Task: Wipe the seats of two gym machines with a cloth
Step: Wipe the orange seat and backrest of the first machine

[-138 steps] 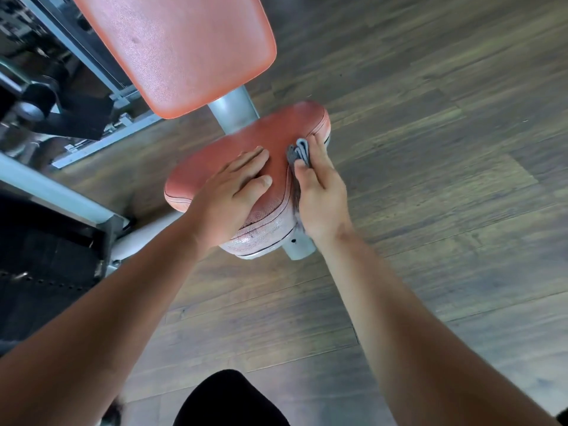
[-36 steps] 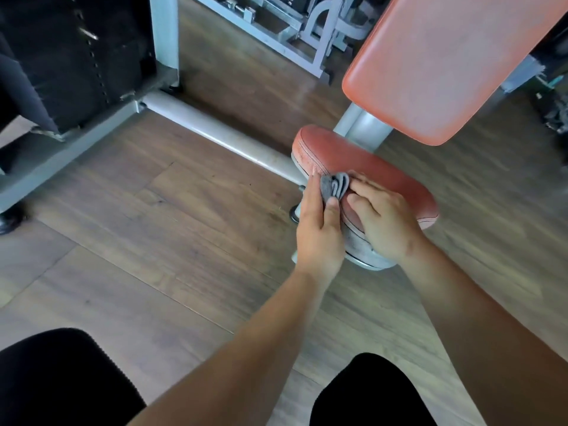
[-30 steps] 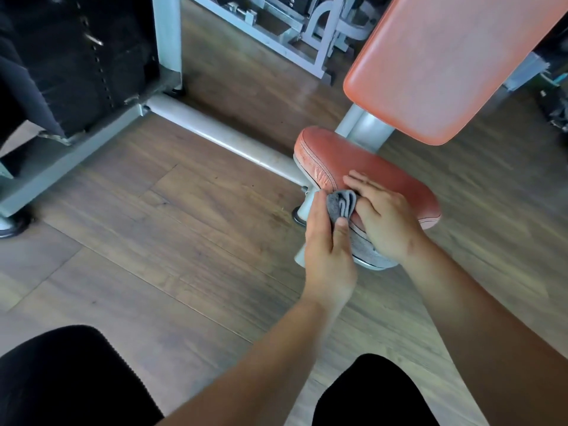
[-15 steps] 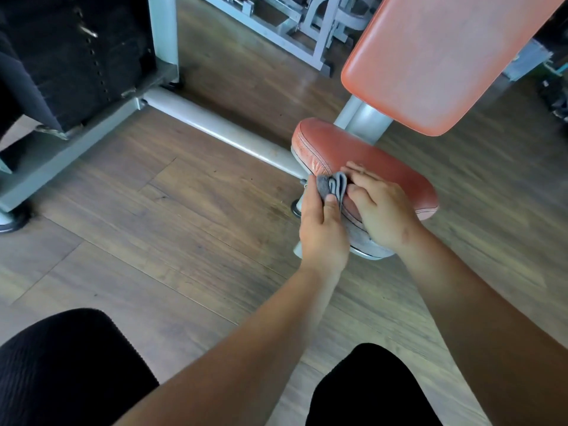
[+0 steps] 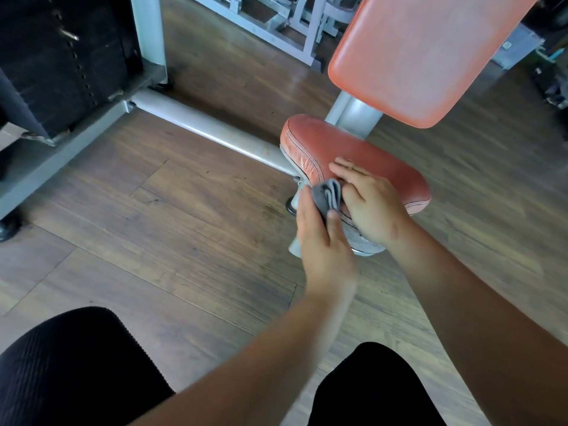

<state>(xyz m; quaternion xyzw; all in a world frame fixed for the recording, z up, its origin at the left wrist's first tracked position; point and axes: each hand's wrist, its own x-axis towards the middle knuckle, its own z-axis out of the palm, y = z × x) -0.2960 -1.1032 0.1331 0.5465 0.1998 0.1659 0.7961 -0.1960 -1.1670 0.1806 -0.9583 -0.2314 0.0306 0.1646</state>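
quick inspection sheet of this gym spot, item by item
surface: dark wood plank floor, bare around the machine
job's things: red seat, upholstery cracked and worn pale along its near edge; folded grey cloth pressed against the seat's left side edge
clutter: nothing seen
grippers: left hand pinches the cloth between thumb and fingers; right hand lies flat on the seat top, holding nothing
cables: nothing seen
surroundings: red backrest above the seat; grey frame tube running along the floor to a black weight stack; more grey machine frames behind; person's dark-clad knees at the bottom of the view
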